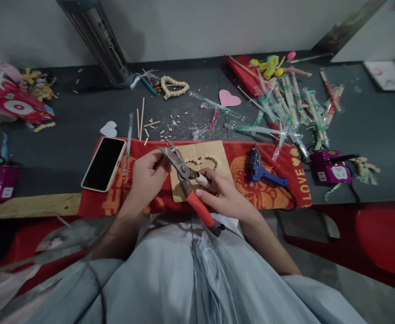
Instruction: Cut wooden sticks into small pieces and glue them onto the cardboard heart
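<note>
My right hand (222, 193) is wrapped round the handles of pruning shears (184, 173), one handle red and the other pale. The shears' blades are parted and point up and left. Beside the blade tips, my left hand (150, 175) is closed in a pinch; what it holds is too small or hidden to make out. Under the shears lies a tan card (204, 148) bearing a heart outline (211, 159) of short pale pieces. Loose wooden sticks (141, 119) and cut bits lie just beyond the hands.
A red towel (238, 155) carries a phone (103, 164) and a blue glue gun (265, 173). Wrapped chopsticks (288, 103) pile up at the right. Further back are a beaded-looking heart frame (173, 87) and a pink paper heart (229, 98). A purple box (330, 167) stands right.
</note>
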{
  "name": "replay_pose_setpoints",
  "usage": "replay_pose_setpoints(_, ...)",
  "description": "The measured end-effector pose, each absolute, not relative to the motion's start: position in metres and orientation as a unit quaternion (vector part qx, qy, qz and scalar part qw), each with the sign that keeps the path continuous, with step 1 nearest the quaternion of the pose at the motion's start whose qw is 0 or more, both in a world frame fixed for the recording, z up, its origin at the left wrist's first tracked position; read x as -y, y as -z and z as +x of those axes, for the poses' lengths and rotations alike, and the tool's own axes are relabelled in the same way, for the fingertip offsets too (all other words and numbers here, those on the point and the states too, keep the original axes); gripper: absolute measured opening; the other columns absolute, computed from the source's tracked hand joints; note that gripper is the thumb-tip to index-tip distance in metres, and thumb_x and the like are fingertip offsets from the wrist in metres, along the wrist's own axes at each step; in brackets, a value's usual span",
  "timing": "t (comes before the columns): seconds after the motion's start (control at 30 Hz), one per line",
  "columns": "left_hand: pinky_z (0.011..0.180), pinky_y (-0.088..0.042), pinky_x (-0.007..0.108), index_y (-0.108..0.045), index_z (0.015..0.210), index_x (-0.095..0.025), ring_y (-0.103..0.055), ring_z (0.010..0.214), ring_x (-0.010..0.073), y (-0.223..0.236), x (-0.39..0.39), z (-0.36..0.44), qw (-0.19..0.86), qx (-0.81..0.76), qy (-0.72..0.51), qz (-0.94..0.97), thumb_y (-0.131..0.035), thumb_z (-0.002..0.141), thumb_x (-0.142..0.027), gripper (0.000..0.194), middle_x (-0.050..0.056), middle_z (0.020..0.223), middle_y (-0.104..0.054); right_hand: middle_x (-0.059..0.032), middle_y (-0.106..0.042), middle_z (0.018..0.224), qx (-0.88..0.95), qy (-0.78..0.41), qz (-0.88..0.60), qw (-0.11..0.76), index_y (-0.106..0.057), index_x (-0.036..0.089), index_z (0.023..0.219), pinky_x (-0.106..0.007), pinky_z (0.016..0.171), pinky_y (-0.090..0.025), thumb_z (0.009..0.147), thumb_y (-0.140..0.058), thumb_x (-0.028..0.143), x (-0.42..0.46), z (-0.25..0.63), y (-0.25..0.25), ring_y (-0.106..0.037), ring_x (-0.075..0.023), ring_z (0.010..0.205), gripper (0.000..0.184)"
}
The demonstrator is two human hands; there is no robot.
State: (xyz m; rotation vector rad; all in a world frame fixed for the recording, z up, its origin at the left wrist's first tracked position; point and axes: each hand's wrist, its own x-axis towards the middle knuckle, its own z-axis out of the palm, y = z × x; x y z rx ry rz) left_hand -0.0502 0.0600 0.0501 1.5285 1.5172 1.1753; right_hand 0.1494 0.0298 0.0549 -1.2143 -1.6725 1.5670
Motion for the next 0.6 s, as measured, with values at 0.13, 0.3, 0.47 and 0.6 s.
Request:
replay_pose_setpoints(0.13, 0.057, -0.04, 0.021, -0.069, 0.08, -0.017, -0.052, 0.057, 0.0105, -0.053, -0.06, -0.05, 0.322, -0.587, -0.435, 0.602, -0.056, 0.081, -0.028, 0.017, -0.002, 0.058, -0.059, -0.0003, -0.056, 0.084, 0.607, -0.604, -0.439, 0.273, -0.051, 0.019, 0.098, -0.025, 0.064, -0.043, 0.085, -0.053, 0.045, -0.03, 0.149, -0.051, -0.054, -0.014, 0.076, 0.029)
replay_pose_setpoints(0.3, 0.055, -0.039, 0.02, -0.068, 0.079, -0.016, -0.05, 0.059, 0.0104, -0.057, -0.061, -0.049, 0.301, -0.584, -0.413, 0.63, -0.055, 0.082, -0.031, 0.021, -0.002, 0.06, -0.059, 0.002, -0.048, 0.076, 0.593, -0.617, -0.436, 0.279, -0.049, 0.019, 0.088, -0.024, 0.062, -0.039, 0.088, -0.047, 0.049, -0.033, 0.149, -0.048, -0.045, -0.0115, 0.067, 0.03)
replay_pose_setpoints(0.47, 0.052, -0.036, 0.02, -0.061, 0.067, -0.016, -0.047, 0.056, 0.0094, -0.061, -0.062, -0.047, 0.308, -0.588, -0.41, 0.626, -0.056, 0.08, -0.031, 0.02, -0.002, 0.06, -0.058, 0.0016, -0.05, 0.079, 0.539, -0.683, -0.403, 0.283, -0.047, 0.02, 0.09, -0.024, 0.06, -0.04, 0.073, -0.06, 0.064, -0.033, 0.147, -0.047, -0.049, -0.0124, 0.069, 0.049)
replay_pose_setpoints(0.6, 0.049, -0.032, 0.021, -0.053, 0.058, -0.017, -0.04, 0.05, 0.0076, -0.063, -0.062, -0.046, 0.309, -0.594, -0.4, 0.626, -0.055, 0.079, -0.026, 0.023, -0.004, 0.053, -0.051, 0.0009, -0.053, 0.082, 0.51, -0.71, -0.403, 0.272, -0.043, 0.021, 0.091, -0.024, 0.061, -0.041, 0.058, -0.072, 0.063, -0.033, 0.145, -0.047, -0.052, -0.0134, 0.071, 0.061)
